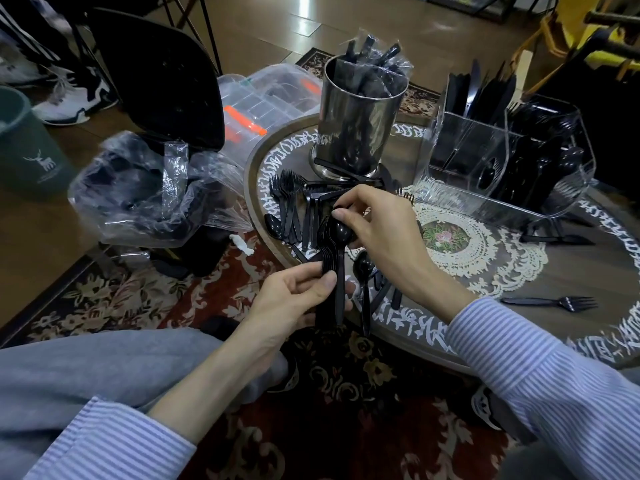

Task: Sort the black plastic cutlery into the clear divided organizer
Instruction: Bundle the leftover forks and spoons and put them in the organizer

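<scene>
My left hand (294, 296) grips the handles of a stack of black spoons (334, 251) at the round table's left edge. My right hand (377, 233) pinches the bowl end of the top spoon in that stack. Loose black forks (289, 199) and knives lie in a pile on the table just beyond the stack. One more spoon (364, 271) lies under my right wrist. The clear divided organizer (498, 161) stands at the table's far right, with knives, forks and spoons upright in its compartments. A single fork (554, 301) lies near the right front.
A steel canister (360, 116) full of wrapped cutlery stands at the table's (588, 271) back centre. A lace doily (485, 251) covers the middle. On the floor to the left are a bin lined with clear plastic (152, 188), a clear box (263, 98), a black chair and a green bucket (24, 147).
</scene>
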